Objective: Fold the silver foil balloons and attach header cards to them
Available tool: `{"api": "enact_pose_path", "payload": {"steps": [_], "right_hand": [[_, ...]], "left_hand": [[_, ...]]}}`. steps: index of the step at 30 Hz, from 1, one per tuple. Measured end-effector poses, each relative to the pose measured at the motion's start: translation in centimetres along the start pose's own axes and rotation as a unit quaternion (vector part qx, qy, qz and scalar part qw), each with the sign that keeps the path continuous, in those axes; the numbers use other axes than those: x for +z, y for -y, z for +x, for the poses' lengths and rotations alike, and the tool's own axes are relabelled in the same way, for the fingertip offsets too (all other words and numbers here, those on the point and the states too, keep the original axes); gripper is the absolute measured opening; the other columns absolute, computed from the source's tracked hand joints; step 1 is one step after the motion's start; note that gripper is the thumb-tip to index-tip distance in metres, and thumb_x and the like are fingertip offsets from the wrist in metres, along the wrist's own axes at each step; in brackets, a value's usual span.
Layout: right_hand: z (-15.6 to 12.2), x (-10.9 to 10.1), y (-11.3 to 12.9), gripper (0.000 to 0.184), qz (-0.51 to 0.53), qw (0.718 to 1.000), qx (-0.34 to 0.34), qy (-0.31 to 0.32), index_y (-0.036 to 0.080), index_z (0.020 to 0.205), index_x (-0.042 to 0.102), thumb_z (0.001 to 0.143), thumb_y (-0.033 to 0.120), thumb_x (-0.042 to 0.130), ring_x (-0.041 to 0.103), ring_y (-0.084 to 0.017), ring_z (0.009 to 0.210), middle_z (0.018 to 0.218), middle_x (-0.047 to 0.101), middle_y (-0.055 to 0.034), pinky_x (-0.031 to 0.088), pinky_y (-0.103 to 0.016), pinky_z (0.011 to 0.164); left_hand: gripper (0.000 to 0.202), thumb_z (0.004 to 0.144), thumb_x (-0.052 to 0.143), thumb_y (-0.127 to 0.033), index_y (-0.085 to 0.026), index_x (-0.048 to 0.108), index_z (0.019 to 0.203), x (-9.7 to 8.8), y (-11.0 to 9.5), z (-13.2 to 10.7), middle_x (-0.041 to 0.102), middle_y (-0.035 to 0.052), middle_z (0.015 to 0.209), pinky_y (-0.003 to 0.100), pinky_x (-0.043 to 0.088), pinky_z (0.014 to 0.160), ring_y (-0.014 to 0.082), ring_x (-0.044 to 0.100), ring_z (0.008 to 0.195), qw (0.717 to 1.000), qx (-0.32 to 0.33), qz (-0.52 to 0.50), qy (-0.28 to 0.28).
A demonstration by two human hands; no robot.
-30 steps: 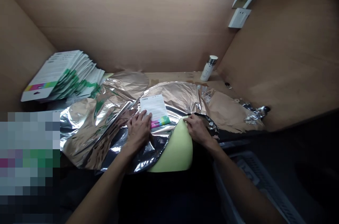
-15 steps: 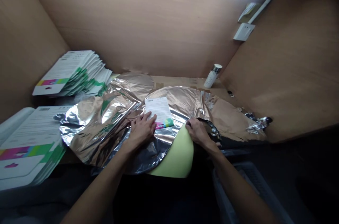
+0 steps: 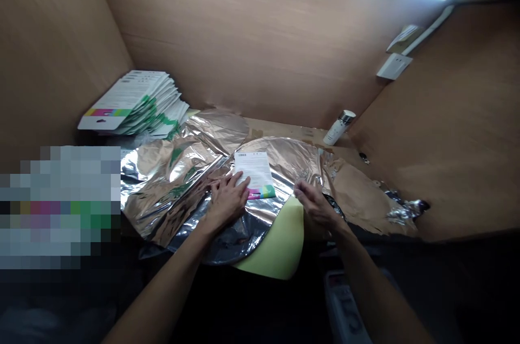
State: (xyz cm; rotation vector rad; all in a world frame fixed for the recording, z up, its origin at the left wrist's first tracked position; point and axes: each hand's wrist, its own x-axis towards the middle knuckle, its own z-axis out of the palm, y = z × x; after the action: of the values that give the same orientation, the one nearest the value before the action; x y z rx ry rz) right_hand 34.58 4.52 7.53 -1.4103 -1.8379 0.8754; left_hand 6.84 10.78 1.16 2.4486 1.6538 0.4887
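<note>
**Both bare hands held palm down, apart, at centre of view**

The left hand (image 3: 226,203) is laid flat, with its fingers (image 3: 238,183) slightly spread and directed up and to the right. The right hand (image 3: 316,211) is held open and turned inward, with its fingers (image 3: 303,190) loosely curved and directed up and to the left. A gap is left between the two hands. Both forearms are bare and are angled inward: the left forearm (image 3: 162,281) is extended from the lower edge of the view, left of centre, and the right forearm (image 3: 376,284) from the lower edge, right of centre. Each wrist is held low, with only a slight bend.
</note>
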Motion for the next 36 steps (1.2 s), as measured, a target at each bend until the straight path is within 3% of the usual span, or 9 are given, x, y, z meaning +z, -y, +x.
{"api": "enact_pose_path", "payload": {"steps": [6, 13, 17, 20, 24, 27, 32, 34, 36], "right_hand": [[5.7, 3.2, 2.3, 0.022, -0.048, 0.985, -0.001, 0.166, 0.021, 0.09, 0.053, 0.102, 0.037, 0.044, 0.048, -0.014, 0.072, 0.082, 0.053, 0.0008, 0.041, -0.025, 0.065], [10.8, 6.4, 1.3, 0.022, -0.134, 0.967, 0.019, 0.214, 0.018, 0.069, 0.052, 0.091, 0.016, 0.053, 0.04, -0.012, 0.06, 0.064, 0.052, 0.0029, 0.032, -0.027, 0.06], [10.3, 5.8, 2.3, 0.021, -0.107, 0.967, -0.005, 0.229, 0.018, 0.075, 0.054, 0.095, 0.024, 0.053, 0.043, -0.012, 0.066, 0.071, 0.054, 0.0022, 0.035, -0.026, 0.063], [9.2, 5.2, 3.0, 0.024, 0.067, 0.966, 0.003, 0.251, 0.018, 0.09, 0.058, 0.098, 0.041, 0.057, 0.052, -0.013, 0.075, 0.084, 0.06, -0.0006, 0.043, -0.026, 0.071], [7.8, 4.8, 3.3, 0.031, 0.362, 0.89, 0.082, 0.264, 0.019, 0.096, 0.058, 0.091, 0.045, 0.072, 0.061, -0.015, 0.079, 0.091, 0.063, -0.0036, 0.046, -0.026, 0.068], [6.9, 4.7, 3.8, 0.029, 0.412, 0.866, 0.092, 0.27, 0.02, 0.099, 0.058, 0.092, 0.043, 0.072, 0.064, -0.017, 0.08, 0.099, 0.067, -0.0071, 0.043, -0.024, 0.06], [5.9, 4.6, 5.0, 0.027, 0.401, 0.87, 0.069, 0.278, 0.02, 0.101, 0.059, 0.097, 0.045, 0.067, 0.065, -0.016, 0.079, 0.106, 0.069, -0.0095, 0.041, -0.024, 0.06], [5.7, 4.5, 5.1, 0.025, 0.398, 0.871, 0.065, 0.281, 0.02, 0.103, 0.059, 0.099, 0.043, 0.064, 0.064, -0.015, 0.079, 0.107, 0.068, -0.0092, 0.042, -0.024, 0.061], [5.6, 4.5, 4.9, 0.022, 0.405, 0.867, 0.065, 0.281, 0.02, 0.104, 0.059, 0.1, 0.041, 0.063, 0.064, -0.015, 0.078, 0.101, 0.067, -0.0076, 0.041, -0.024, 0.061]], "left_hand": [[0.045, 0.101, 0.043, -0.041, -0.037, 0.056, 0.143, 0.3, 0.2, -0.3, 0.046, 0.0036, 0.159, 0.06, 0.03, 0.108, 0.0371, 0.041, 0.139, 1.0, 0.006, -0.003, -0.019], [0.044, 0.101, 0.043, -0.042, -0.037, 0.058, 0.142, 0.4, 0.1, -0.4, 0.046, 0.0034, 0.159, 0.061, 0.03, 0.108, 0.0371, 0.041, 0.139, 1.0, -0.006, -0.02, -0.016], [0.043, 0.102, 0.045, -0.042, -0.038, 0.057, 0.143, 0.7, 0.2, -0.4, 0.046, 0.0031, 0.159, 0.062, 0.028, 0.11, 0.0372, 0.039, 0.141, 0.999, -0.005, -0.035, -0.022], [0.042, 0.102, 0.046, -0.04, -0.035, 0.059, 0.142, 0.8, 0.4, -0.4, 0.048, 0.0046, 0.157, 0.063, 0.029, 0.11, 0.0375, 0.041, 0.14, 0.998, 0.006, -0.055, -0.042], [0.034, 0.098, 0.052, -0.027, -0.026, 0.071, 0.125, -0.2, 0.5, -0.6, 0.06, 0.007, 0.146, 0.061, 0.031, 0.114, 0.0351, 0.044, 0.139, 0.985, 0.01, -0.135, -0.106], [0.032, 0.094, 0.049, -0.018, -0.02, 0.076, 0.111, -2.3, 0.1, -1.0, 0.07, 0.0085, 0.132, 0.051, 0.036, 0.117, 0.0288, 0.052, 0.134, 0.942, -0.014, -0.298, -0.152], [0.035, 0.096, 0.05, -0.028, -0.016, 0.078, 0.111, -6.0, -1.6, -2.0, 0.076, 0.0089, 0.116, 0.041, 0.052, 0.101, 0.0251, 0.069, 0.109, 0.796, -0.042, -0.603, 0.015], [0.032, 0.094, 0.057, -0.031, -0.016, 0.078, 0.112, -6.7, -2.2, -2.4, 0.077, 0.0081, 0.111, 0.038, 0.054, 0.097, 0.025, 0.07, 0.105, 0.777, -0.029, -0.629, 0.028], [0.03, 0.09, 0.066, -0.03, -0.017, 0.078, 0.114, -6.9, -2.6, -2.6, 0.077, 0.0077, 0.109, 0.035, 0.055, 0.092, 0.0245, 0.071, 0.101, 0.783, -0.024, -0.621, 0.013]]}}
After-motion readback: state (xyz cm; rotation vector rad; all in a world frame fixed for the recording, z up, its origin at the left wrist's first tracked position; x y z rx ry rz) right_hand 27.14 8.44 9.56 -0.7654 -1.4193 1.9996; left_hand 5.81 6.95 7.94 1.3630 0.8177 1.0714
